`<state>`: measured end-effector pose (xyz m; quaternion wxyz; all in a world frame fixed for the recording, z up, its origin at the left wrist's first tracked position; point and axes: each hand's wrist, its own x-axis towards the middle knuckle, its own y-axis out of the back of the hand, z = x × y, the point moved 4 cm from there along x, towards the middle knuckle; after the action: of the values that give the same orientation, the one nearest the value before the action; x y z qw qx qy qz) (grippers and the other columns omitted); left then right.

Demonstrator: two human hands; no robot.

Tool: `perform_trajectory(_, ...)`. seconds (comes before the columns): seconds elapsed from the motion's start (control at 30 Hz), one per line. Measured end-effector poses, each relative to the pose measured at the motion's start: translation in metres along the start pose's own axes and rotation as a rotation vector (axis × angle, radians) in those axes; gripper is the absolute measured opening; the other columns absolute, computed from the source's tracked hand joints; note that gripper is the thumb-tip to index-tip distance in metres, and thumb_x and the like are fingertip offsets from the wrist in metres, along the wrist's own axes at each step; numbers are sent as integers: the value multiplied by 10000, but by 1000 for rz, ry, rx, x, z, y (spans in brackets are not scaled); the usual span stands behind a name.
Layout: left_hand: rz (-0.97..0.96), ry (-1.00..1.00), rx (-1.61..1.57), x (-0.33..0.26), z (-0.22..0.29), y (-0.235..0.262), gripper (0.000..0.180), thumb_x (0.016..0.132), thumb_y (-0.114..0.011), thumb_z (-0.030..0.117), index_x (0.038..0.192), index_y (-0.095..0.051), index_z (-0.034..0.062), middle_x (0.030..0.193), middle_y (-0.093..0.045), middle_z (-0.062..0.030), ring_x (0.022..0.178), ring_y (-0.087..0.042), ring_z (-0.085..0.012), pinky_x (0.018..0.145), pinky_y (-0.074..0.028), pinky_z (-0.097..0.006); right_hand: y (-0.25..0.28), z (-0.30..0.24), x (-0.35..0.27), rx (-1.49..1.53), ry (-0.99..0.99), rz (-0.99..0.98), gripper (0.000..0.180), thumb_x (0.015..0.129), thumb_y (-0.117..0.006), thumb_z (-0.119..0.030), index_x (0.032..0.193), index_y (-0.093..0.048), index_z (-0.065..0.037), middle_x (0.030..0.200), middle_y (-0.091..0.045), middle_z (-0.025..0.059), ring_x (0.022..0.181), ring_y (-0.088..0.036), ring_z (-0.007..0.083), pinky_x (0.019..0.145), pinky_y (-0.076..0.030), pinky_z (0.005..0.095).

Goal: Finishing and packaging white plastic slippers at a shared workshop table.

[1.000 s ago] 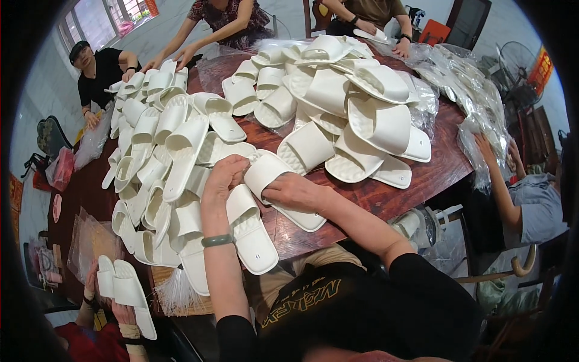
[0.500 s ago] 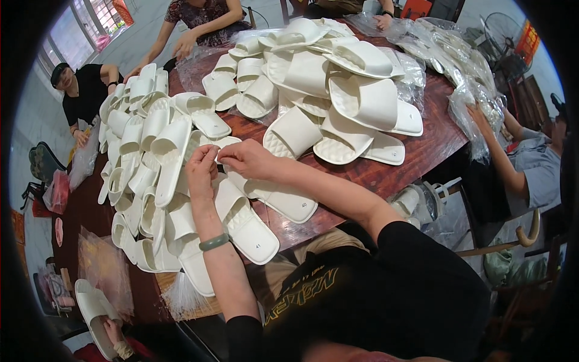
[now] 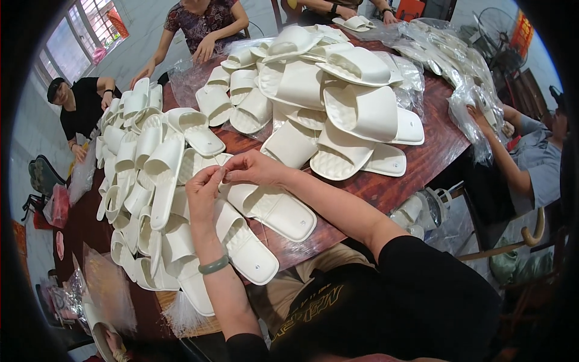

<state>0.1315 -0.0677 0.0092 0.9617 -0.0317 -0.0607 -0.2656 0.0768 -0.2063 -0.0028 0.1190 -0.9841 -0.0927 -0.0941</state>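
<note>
Now left hand (image 3: 204,188), right hand (image 3: 253,169) fingertips pinched together above white slipper pair (image 3: 253,223).

surface: dark reddish wooden table (image 3: 422,166) in front of me | on it: white slippers (image 3: 356,108) heaped mid-table, a row of them (image 3: 145,163) stacked along my left edge, two slippers (image 3: 259,223) under my hands | far right: clear plastic bags (image 3: 458,66)

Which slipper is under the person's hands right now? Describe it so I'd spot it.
On the dark wooden table, between the two heaps of white slippers, two lie side by side at the near edge. It is the slipper farther right, directly below the right hand.
</note>
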Motion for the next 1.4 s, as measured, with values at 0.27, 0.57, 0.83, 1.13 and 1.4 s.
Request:
perform_trajectory(0.27, 131, 15, 156, -9, 7, 12, 141, 821, -639, 149, 878, -688, 30, 620, -518, 62, 524, -381, -12, 469, -269, -178, 3, 16, 6, 50, 5, 132, 151, 860, -608, -97, 983, -631, -13, 908, -633, 14, 855, -592, 86, 763, -489, 223)
perform_trajectory(0.57, 40, -35, -106, 9, -1, 10, 141, 865, -572, 139, 906, -643, 24, 564, -421, 78, 470, -306, -9, 431, -208, -188, 7, -7, -3, 49, 54, 276, 193, 869, -616, -179, 982, -656, -28, 815, -633, 12, 751, -570, 58, 696, -466, 184)
perform_trajectory(0.83, 124, -26, -42, 4, 4, 5, 186, 881, -586, 150, 983, -641, 4, 536, -391, 83, 441, -258, -15, 420, -175, -214, 2, -3, -7, 12, 58, 361, 181, 862, -622, -182, 941, -668, -26, 767, -608, -26, 681, -518, 29, 609, -420, 170)
perform_trajectory(1.13, 134, -38, -168, 2, 7, 2, 197, 854, -617, 117, 997, -661, -12, 637, -538, 12, 485, -363, -24, 430, -241, -177, -3, -10, -10, -73, 74, 356, 159, 856, -627, -162, 918, -669, -22, 716, -577, -52, 608, -467, 8, 525, -373, 171)
perform_trajectory(1.4, 127, -89, -50, 1, 8, 2, 165, 824, -649, 105, 957, -696, 20, 672, -604, -11, 538, -424, -14, 468, -285, -160, -6, -11, -10, -210, 147, 373, 138, 872, -613, -148, 918, -660, -26, 654, -529, -70, 536, -406, -11, 454, -284, 162)
